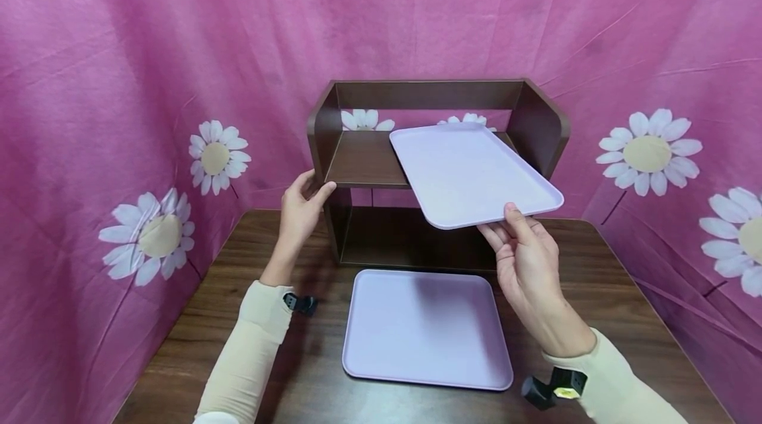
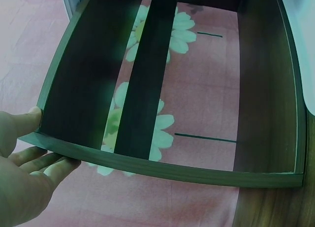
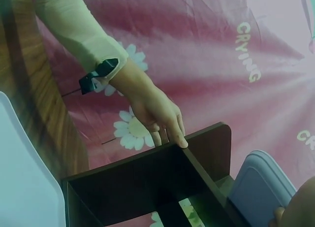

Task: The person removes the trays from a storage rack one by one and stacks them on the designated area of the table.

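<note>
A dark brown two-level wooden shelf [image 1: 369, 163] stands on the table. At its left side, my left hand [image 1: 300, 209] grips the panel, with the thumb on the front edge near the upper board and the fingers on the outer face [image 2: 24, 187]. My right hand [image 1: 530, 272] pinches the near edge of a lilac tray [image 1: 476, 172], thumb on top and fingers underneath. That tray is angled, its far end over the upper board and its near end jutting out in front. Whether it touches the board I cannot tell.
A second lilac tray [image 1: 425, 328] lies flat on the wooden table [image 1: 315, 358], just in front of the shelf. A pink curtain [image 1: 417, 14] with white daisies hangs behind and on both sides. The shelf's lower level [image 1: 411, 239] is open at the front.
</note>
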### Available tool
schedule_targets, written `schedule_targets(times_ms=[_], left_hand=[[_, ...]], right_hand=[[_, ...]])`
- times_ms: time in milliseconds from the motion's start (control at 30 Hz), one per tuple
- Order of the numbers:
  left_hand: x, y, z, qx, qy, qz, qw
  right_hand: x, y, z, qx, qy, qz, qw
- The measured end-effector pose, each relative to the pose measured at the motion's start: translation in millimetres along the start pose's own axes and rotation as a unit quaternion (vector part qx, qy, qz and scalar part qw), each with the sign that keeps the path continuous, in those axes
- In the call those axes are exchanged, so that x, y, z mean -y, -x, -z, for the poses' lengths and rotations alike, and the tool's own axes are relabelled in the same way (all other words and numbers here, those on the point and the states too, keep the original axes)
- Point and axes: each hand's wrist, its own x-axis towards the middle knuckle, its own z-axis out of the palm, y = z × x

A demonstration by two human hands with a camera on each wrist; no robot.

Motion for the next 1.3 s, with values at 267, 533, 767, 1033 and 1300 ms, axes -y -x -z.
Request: schedule_targets(times_ms=[267,533,767,1033,1300], left_hand=[[-0.2,0.0,-0.1,0.001,-0.001,-0.006,1.0],[-1.2,0.7,-0.3,0.002,0.009,-0.005,0.9999],[-1.7,0.3,0.4,0.0,-0.009,-0.003,1.0],[-1.1,-0.5,0.2,-0.001,-0.007,-0.006,1.0],[-0.4,-0.7,-0.2,-0.001,-0.006,-0.005,1.0]], right_hand=[[5.1,-0.7,4.3,0.033,-0.008,0.007,0.999],[8.0,-1.2,5.0,0.041,0.0,0.016,0.999],[12.7,-2.4,3.4,0.049,0.007,0.022,0.999],[15.3,-3.2,2.1,0.04,0.035,0.037,0.998],[21.8,-3.4,2.6,0.071,0.06,0.043,0.995]])
